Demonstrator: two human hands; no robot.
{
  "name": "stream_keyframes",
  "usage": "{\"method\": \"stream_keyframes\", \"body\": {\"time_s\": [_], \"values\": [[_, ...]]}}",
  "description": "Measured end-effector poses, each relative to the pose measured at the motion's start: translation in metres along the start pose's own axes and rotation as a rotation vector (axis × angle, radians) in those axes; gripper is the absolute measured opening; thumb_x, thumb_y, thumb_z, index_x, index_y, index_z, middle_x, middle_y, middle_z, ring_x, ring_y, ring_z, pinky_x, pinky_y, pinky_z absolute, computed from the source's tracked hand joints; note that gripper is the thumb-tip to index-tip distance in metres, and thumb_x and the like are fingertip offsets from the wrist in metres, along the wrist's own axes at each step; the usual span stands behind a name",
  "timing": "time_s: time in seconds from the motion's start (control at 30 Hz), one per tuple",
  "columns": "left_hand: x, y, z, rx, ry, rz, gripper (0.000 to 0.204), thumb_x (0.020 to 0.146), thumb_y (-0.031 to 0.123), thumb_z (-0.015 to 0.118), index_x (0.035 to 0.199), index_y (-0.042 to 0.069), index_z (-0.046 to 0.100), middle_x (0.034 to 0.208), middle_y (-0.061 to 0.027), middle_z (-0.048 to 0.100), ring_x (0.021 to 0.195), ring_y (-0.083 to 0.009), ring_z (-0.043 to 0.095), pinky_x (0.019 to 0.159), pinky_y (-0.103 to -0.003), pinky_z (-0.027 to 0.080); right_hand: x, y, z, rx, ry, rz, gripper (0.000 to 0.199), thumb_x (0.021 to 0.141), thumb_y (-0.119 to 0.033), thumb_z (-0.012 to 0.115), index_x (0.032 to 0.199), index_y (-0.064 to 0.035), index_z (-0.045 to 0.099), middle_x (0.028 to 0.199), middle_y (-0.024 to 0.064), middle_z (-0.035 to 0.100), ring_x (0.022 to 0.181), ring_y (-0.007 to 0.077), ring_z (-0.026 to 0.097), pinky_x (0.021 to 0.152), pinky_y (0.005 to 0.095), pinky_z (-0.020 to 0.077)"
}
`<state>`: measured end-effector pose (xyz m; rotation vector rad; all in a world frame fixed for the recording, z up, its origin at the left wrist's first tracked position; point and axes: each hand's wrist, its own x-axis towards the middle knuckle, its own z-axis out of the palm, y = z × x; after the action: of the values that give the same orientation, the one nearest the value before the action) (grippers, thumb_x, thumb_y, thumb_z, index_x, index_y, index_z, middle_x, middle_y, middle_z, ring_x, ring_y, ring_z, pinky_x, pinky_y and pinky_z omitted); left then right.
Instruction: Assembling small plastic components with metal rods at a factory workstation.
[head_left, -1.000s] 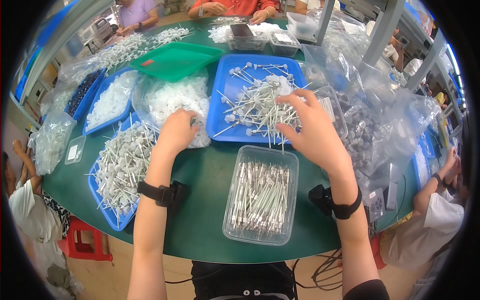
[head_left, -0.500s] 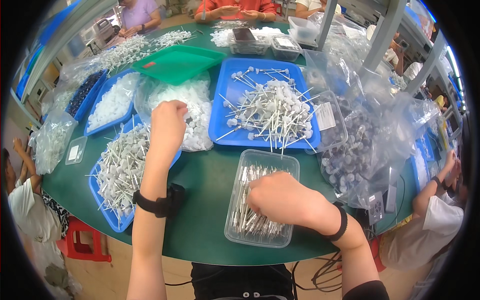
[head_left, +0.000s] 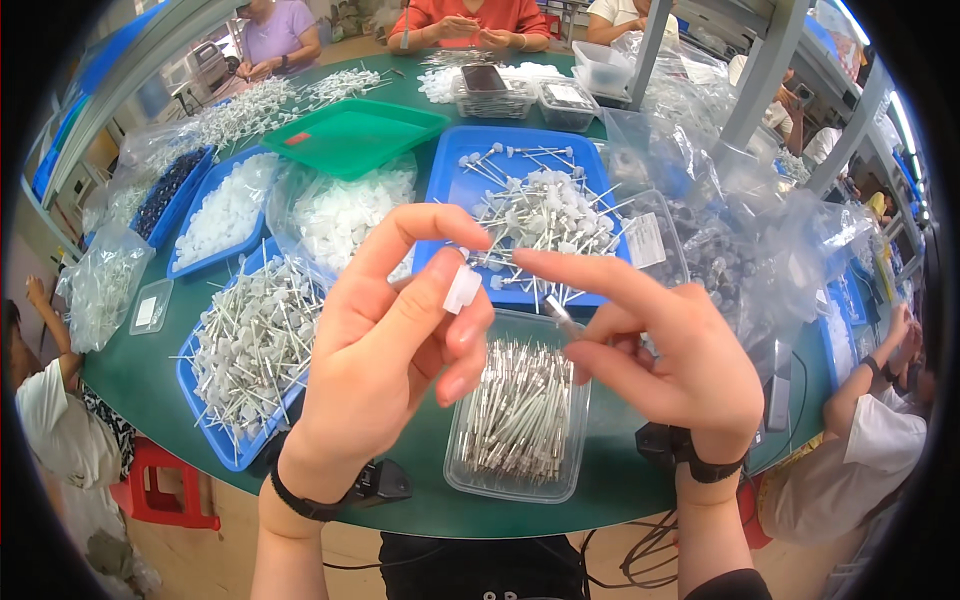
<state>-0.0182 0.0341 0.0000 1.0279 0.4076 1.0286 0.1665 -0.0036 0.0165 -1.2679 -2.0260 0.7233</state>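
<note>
My left hand [head_left: 370, 355] pinches a small white plastic cap [head_left: 461, 290] between thumb and fingers. Facing it, my right hand [head_left: 675, 350] grips a thin rod with a shiny metal end [head_left: 560, 314]; the cap and the rod are apart. Below both hands stands a clear plastic box [head_left: 512, 493] filled with similar metal-ended rods [head_left: 515, 420]. Behind the hands, a blue tray [head_left: 452, 180] carries a heap of white-headed rods [head_left: 555, 205]. More of these pieces fill another blue tray [head_left: 225, 445] beside my left forearm.
A bag of white caps [head_left: 350, 205] lies under a green tray [head_left: 355, 135]. At the left are a blue tray of white parts [head_left: 225, 205] and one of dark parts [head_left: 170, 190]. Plastic bags with grey parts [head_left: 700, 270] crowd the right. Other people sit around the table.
My right hand has risen out of the clear box with a rod. My left hand has come back from the bag of caps with a cap, and both hands now face each other.
</note>
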Motion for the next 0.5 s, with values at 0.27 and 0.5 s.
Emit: {"method": "stream_keyframes", "body": {"time_s": [0.27,0.5], "values": [[0.001,-0.004,0.005,-0.118,0.148,-0.076,0.023,0.078,0.004,0.038,0.1,0.0,0.042,0.069,-0.0027,0.04,0.047,-0.0076,0.032,0.042,-0.021,0.029,0.002,0.003,0.006,0.505,0.32,-0.079,0.029,0.071,0.001,0.046,0.099,0.0083,0.049,0.077,0.0162,0.061,0.054,0.0106,0.055,0.049,0.0176,0.0404],[-0.002,-0.006,0.009,-0.028,-0.057,-0.139,0.038,0.082,0.014,0.039,0.116,-0.005,0.035,0.069,-0.0056,0.043,0.046,-0.0088,0.036,0.041,-0.021,0.031,-0.006,-0.011,0.0,0.594,0.341,-0.051,0.029,0.083,-0.017,0.044,0.087,0.0106,0.054,0.06,0.0112,0.054,0.046,0.0086,0.049,0.039,0.0162,0.0339]]}}
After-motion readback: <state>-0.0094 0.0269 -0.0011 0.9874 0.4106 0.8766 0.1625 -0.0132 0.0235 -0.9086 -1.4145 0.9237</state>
